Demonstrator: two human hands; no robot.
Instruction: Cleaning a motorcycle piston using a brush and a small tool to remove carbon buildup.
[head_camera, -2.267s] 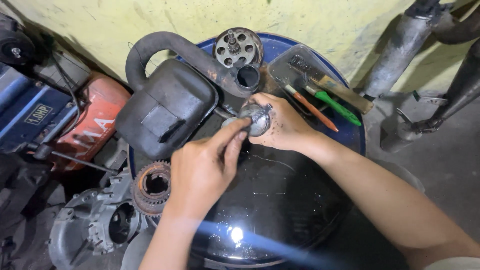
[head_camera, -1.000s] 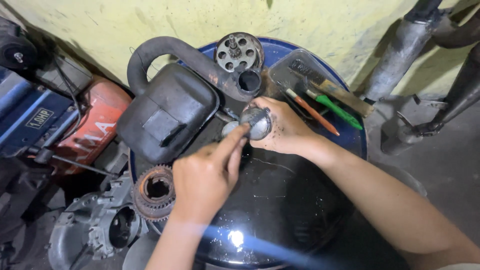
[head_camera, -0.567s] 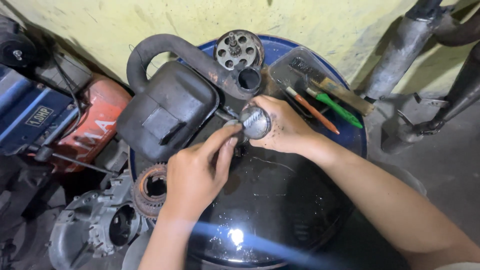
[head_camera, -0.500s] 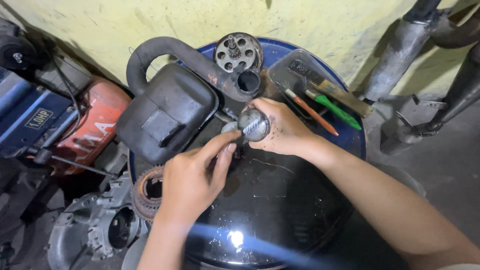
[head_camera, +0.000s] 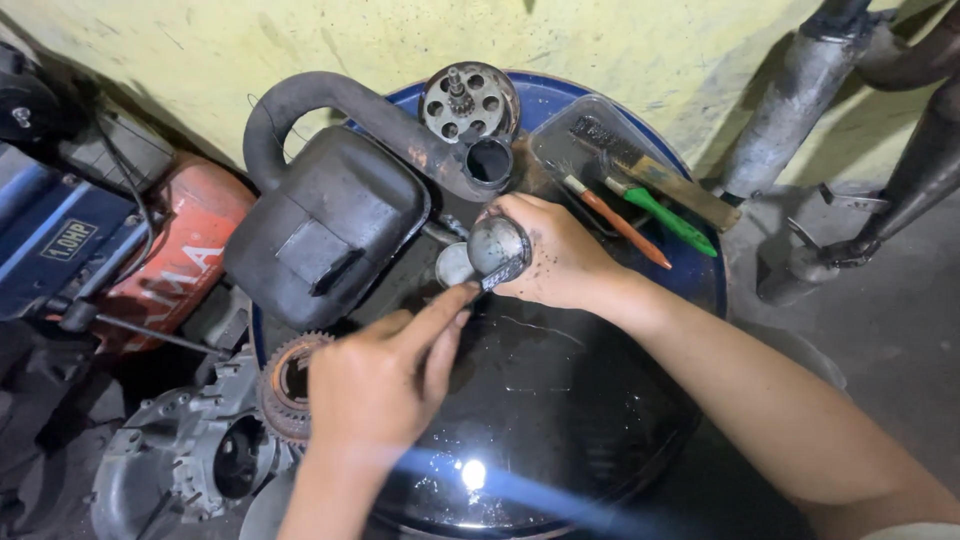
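My right hand (head_camera: 562, 262) is closed around a small round grey metal part (head_camera: 497, 247), held over the oily black top of a blue drum (head_camera: 560, 390). My left hand (head_camera: 385, 375) reaches toward it with the index finger stretched out; its tip touches the lower edge of the part. A second small round metal piece (head_camera: 453, 264) lies just left of the held part. Whether the left fingers pinch anything is hidden.
A black air box with a curved hose (head_camera: 325, 215) lies on the drum's left. At the back stand a perforated metal disc (head_camera: 467, 100) and a clear tray (head_camera: 600, 160) with a brush and screwdrivers. A toothed sprocket (head_camera: 288, 385), engine casing (head_camera: 190, 465) and pump motor (head_camera: 90, 250) sit at left. Exhaust pipes (head_camera: 800, 90) lean at right.
My left hand has slid down and left, its finger still at the part. The right hand has turned the metal part slightly and keeps hold of it.
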